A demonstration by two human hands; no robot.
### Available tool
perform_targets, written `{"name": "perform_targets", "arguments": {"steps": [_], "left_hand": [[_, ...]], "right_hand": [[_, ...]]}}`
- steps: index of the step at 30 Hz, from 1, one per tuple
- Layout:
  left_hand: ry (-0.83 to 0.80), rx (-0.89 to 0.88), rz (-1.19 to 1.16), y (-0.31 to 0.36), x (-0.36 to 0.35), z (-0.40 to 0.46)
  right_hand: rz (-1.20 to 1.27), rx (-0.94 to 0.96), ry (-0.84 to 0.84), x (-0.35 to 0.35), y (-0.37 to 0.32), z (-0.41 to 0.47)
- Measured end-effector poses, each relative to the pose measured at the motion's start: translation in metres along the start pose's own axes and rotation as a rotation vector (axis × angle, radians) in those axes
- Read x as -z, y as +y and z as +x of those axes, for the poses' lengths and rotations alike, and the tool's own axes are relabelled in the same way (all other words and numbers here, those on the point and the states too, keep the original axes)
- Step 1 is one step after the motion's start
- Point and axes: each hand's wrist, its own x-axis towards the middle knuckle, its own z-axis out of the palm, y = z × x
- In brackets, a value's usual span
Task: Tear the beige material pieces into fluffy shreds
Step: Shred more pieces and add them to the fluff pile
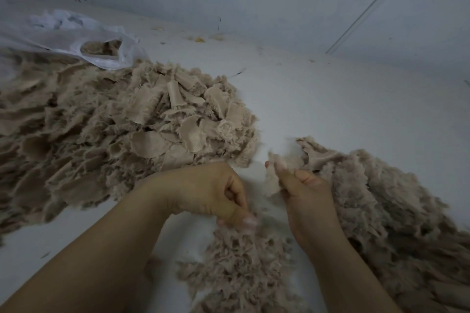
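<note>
Hand (302,185) pinching beige piece (273,175)

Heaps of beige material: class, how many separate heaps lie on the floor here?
3. The big heap lies at the left, the right heap along the right edge, and the small heap under the hands. The frame edges may hide more.

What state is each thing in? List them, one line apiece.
Left hand: fingers curled, pinching a tuft of shreds.
Right hand: gripping a beige piece, partly torn.
Big pile: flat, untorn pieces mixed with frayed ones.
Right pile: fluffy shreds.
Shreds under the hands: loose and fluffy.
Plastic bag: lying open, beige material inside.
</note>
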Motion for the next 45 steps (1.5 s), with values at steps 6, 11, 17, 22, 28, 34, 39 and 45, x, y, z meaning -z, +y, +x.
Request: {"name": "perform_targets", "arguments": {"steps": [6,11,17,22,28,34,39,45], "left_hand": [[0.387,0.076,-0.097,0.004,-0.023,0.024],[0.875,-0.280,-0.881,0.016,-0.010,0.038],[0.621,-0.110,0.024,0.015,-0.021,0.079],[0.457,-0.131,0.640,0.015,-0.029,0.107],[0.514,-0.196,0.671,0.000,-0.032,0.105],[0.472,-0.165,0.711,-0.008,-0.024,0.084],[0.637,-0.125,0.279,-0.019,-0.018,0.055],[0.947,-0.353,-0.002,-0.004,-0.035,0.059]], "right_hand": [[0.024,0.006,-0.123,0.001,0.000,0.000],[0.251,-0.033,0.069,0.002,0.001,0.005],[0.312,-0.008,0.157,-0.002,-0.004,0.004],[0.304,-0.034,0.252,-0.002,-0.002,0.009],[0.337,-0.100,0.217,0.001,0.001,0.009],[0.732,-0.214,0.295,0.009,0.007,0.017],[0.345,-0.117,0.247,0.003,0.004,0.006],[-0.026,0.027,0.090,-0.002,-0.004,0.000]]}}
